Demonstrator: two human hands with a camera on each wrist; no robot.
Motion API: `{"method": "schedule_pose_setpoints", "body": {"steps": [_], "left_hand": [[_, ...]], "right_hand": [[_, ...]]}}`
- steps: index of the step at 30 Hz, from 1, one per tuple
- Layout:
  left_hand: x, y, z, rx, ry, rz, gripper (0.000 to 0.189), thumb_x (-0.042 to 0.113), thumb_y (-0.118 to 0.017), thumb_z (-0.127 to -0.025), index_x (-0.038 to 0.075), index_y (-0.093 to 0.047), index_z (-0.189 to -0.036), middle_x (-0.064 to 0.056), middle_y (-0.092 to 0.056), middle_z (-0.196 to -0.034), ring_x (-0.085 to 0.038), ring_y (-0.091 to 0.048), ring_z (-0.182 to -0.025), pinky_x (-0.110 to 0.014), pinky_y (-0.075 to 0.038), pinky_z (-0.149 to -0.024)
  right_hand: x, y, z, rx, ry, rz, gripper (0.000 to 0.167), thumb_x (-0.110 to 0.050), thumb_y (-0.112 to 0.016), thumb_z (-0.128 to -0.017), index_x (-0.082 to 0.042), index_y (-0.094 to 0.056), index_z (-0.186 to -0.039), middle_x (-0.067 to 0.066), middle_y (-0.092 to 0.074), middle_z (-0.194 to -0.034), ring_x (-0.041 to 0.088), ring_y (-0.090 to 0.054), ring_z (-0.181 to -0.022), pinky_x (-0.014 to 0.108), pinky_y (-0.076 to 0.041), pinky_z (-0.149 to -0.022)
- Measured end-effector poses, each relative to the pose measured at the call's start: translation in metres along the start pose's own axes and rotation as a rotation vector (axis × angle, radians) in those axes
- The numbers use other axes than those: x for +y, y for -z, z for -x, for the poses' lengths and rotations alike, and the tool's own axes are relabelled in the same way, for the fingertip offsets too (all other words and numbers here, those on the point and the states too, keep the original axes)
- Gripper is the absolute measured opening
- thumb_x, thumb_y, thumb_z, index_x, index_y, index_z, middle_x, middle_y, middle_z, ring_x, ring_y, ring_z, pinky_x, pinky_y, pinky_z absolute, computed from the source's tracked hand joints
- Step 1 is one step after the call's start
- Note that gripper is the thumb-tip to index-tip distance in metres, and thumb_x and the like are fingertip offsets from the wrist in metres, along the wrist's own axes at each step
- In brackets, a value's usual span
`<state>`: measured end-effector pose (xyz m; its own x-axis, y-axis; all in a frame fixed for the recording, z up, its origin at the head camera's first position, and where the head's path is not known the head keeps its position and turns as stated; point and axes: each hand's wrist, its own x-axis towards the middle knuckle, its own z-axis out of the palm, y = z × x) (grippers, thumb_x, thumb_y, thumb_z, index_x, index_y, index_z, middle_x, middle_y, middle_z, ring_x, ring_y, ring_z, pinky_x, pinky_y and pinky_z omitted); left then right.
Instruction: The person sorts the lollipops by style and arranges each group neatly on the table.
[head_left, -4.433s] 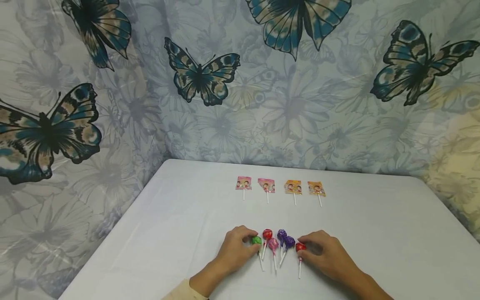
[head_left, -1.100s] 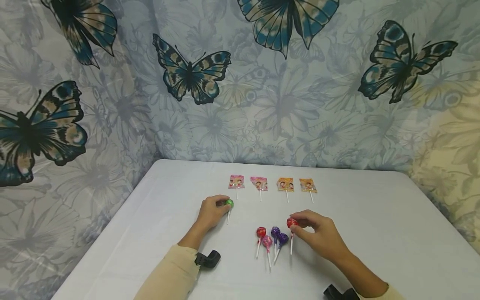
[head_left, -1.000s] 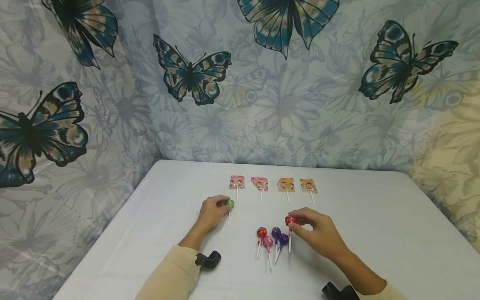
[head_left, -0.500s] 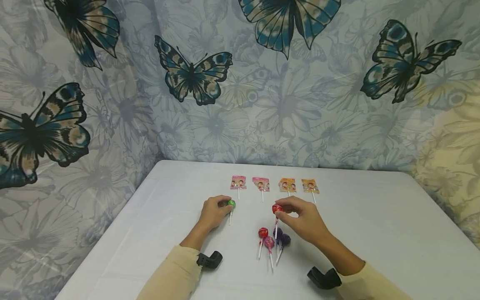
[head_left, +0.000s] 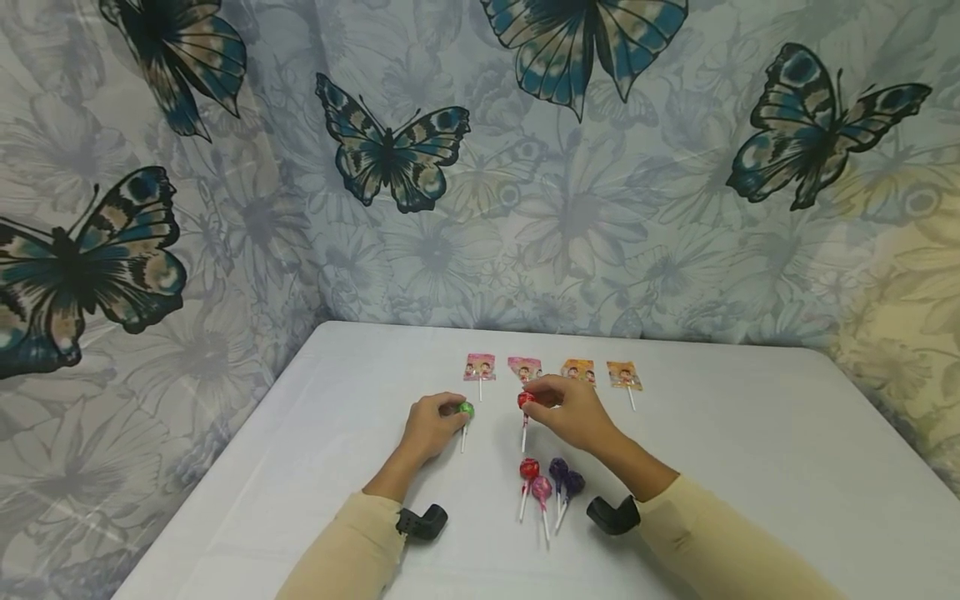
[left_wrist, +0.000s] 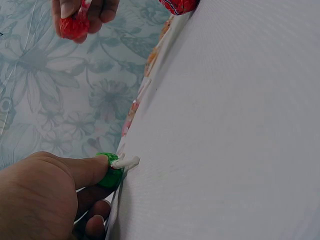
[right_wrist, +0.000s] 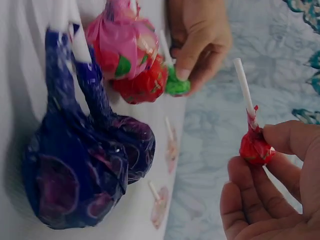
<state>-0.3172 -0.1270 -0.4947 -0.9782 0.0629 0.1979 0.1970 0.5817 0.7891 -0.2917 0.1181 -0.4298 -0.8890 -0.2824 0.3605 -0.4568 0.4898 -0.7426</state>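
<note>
My left hand [head_left: 431, 427] pinches the green-wrapped head of a lollipop [head_left: 467, 409], its white stick pointing toward me. To its right my right hand [head_left: 572, 410] holds a red lollipop [head_left: 526, 401] by the head between thumb and fingers, stick hanging down; the right wrist view shows this red lollipop [right_wrist: 256, 148] raised off the table. Nearer to me lies a loose group: another red lollipop [head_left: 529, 468], a pink lollipop [head_left: 542, 487] and two purple ones, one purple lollipop [head_left: 558, 469] behind the other purple lollipop [head_left: 573, 483].
Along the back of the white table [head_left: 337, 392] lies a row of flat lollipops: a pink packet [head_left: 479, 367], a second pink packet [head_left: 524, 368], an orange packet [head_left: 578, 372] partly behind my right hand, and another orange packet [head_left: 625, 375]. Butterfly-print cloth [head_left: 570, 217] hangs behind.
Both hands have picked their lollipops out of the front group. The left carried the green one back and left, then stayed; the right has swung the red one back and leftward toward it.
</note>
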Motion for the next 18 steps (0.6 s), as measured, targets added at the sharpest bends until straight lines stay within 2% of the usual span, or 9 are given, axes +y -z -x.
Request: {"method": "schedule_pose_setpoints", "body": {"steps": [4,13,18], "left_hand": [[-0.001,0.0,0.0,-0.002,0.004,0.001,0.024,0.012,-0.074,-0.085,0.01,-0.072,-0.109,-0.001,-0.064,-0.094,-0.019,-0.057,-0.089,-0.04,-0.047,-0.08],[-0.001,0.0,-0.002,0.002,0.005,0.005,0.024,0.012,-0.074,-0.085,0.009,-0.072,-0.108,-0.001,-0.064,-0.093,-0.019,-0.057,-0.089,-0.039,-0.047,-0.08],[-0.002,0.0,-0.002,-0.002,-0.003,0.008,0.024,0.012,-0.074,-0.085,0.009,-0.072,-0.109,0.0,-0.064,-0.093,-0.018,-0.057,-0.088,-0.039,-0.047,-0.079]], "right_hand": [[0.005,-0.008,-0.012,-0.054,-0.069,0.021,0.02,-0.012,-0.077,-0.082,-0.005,-0.072,-0.101,-0.002,-0.069,-0.088,0.013,-0.066,-0.08,0.03,-0.053,-0.069],[0.011,-0.017,-0.033,-0.125,-0.103,0.077,0.015,-0.015,-0.078,-0.081,-0.01,-0.073,-0.094,-0.003,-0.069,-0.086,0.013,-0.065,-0.079,0.032,-0.052,-0.069],[0.014,-0.02,-0.038,-0.178,-0.133,0.028,0.015,-0.013,-0.079,-0.08,-0.009,-0.074,-0.093,-0.003,-0.069,-0.086,0.014,-0.064,-0.078,0.032,-0.052,-0.068]]}}
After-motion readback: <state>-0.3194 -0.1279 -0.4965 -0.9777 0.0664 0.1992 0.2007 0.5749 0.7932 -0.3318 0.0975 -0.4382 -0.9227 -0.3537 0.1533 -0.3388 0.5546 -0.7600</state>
